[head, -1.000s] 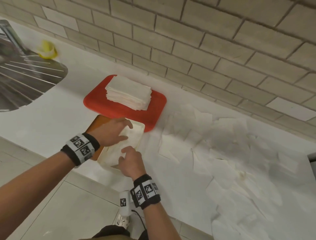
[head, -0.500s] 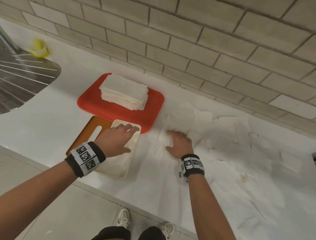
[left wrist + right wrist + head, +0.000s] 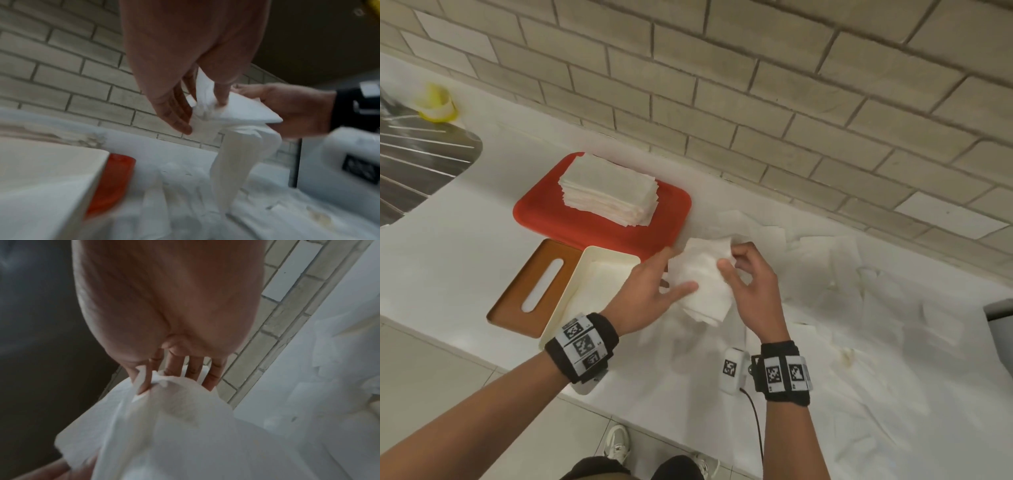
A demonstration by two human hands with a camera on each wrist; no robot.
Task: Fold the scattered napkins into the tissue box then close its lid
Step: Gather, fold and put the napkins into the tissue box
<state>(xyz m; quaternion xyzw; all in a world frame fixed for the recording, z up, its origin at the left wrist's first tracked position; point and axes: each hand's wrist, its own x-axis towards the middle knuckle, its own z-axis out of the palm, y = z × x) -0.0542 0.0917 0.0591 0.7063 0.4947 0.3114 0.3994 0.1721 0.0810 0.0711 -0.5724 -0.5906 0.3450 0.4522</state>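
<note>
Both hands hold one white napkin [image 3: 702, 274] in the air above the counter, just right of the tissue box. My left hand [image 3: 679, 269] pinches its left side, which the left wrist view shows as bunched paper between the fingers [image 3: 223, 97]. My right hand [image 3: 729, 257] pinches the top right corner between thumb and forefinger, as the right wrist view shows on the napkin [image 3: 164, 426]. The cream tissue box [image 3: 619, 262] stands open with napkins inside. Its brown slotted lid [image 3: 517, 301] lies flat on the box's left. Several loose napkins [image 3: 842, 291] cover the counter to the right.
A red tray [image 3: 671, 219] behind the box carries a neat napkin stack [image 3: 609, 190]. A steel sink drainer [image 3: 414, 164] and a yellow object [image 3: 436, 102] sit far left. A brick wall runs behind. A grey object [image 3: 1000, 315] is at the right edge.
My left hand has left the box and my right hand has lifted off the counter with a napkin. Both hands now meet on that napkin in the air.
</note>
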